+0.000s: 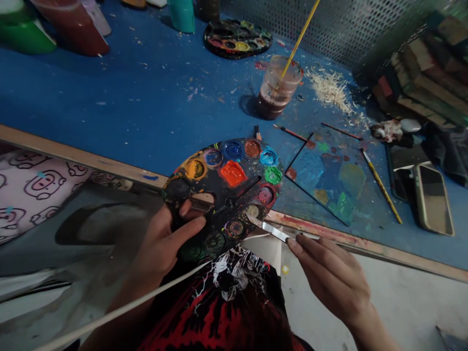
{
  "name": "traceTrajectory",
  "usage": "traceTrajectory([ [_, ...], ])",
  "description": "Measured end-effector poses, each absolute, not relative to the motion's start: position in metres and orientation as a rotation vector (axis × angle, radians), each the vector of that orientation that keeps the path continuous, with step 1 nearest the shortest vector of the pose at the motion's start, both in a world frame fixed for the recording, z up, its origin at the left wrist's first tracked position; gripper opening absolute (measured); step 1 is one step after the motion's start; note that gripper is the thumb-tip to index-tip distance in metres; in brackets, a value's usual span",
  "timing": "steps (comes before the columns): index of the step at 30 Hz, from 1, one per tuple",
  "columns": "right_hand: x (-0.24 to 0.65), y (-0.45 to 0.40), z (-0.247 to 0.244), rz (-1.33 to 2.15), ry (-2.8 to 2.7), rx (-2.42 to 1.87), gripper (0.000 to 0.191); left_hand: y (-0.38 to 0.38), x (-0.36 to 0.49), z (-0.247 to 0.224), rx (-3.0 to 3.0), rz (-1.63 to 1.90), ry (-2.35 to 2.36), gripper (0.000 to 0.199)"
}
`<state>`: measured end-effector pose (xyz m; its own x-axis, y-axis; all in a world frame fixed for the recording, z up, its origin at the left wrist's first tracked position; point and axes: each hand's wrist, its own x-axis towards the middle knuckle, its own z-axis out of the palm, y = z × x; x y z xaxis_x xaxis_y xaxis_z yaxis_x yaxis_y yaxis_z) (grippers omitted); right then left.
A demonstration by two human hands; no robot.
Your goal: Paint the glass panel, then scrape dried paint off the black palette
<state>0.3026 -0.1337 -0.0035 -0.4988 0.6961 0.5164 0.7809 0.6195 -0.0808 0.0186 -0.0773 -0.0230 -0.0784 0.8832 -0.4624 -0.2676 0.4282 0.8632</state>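
Note:
My left hand [164, 239] grips a black oval paint palette [244, 192] at its left end, thumb on top and a finger showing at the thumb hole. Round wells of orange, blue, brown, green and other paints line its rim, and a wet red-orange patch lies near its middle. In my right hand [329, 270] is a paintbrush [274, 231], pinched between thumb and fingers. Its pale tip touches or hovers just over a whitish well at the palette's near right edge; I cannot tell which. The fingers hide the brush's handle.
On the blue table [153, 97] stands a plastic cup [280, 87] of murky water with a yellow stick. Thin brushes [380, 185] lie on the right, beside a phone [435, 200]. Farther back are a second palette [237, 39], wood shavings [331, 90] and paint bottles [73, 24]. A white cord [146, 297] crosses below.

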Motion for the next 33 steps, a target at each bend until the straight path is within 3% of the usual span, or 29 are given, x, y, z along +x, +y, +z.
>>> traceTrajectory([
  [5,0.301,-0.13,-0.007,-0.234,-2.271,-1.165,0.055,-0.077,0.016,-0.028,0.66,1.038,1.344,0.043],
  [13,0.304,-0.119,-0.012,-0.146,-2.286,-1.118,0.037,-0.075,0.017,-0.023,0.684,1.065,1.326,0.036],
  [27,0.287,-0.14,-0.019,-0.037,-2.38,-1.036,0.032,-0.08,0.031,-0.007,0.652,1.118,1.291,0.039],
  [33,0.285,-0.138,-0.023,-0.003,-2.274,-1.013,0.046,-0.079,0.03,-0.013,0.702,1.104,1.318,0.036],
])
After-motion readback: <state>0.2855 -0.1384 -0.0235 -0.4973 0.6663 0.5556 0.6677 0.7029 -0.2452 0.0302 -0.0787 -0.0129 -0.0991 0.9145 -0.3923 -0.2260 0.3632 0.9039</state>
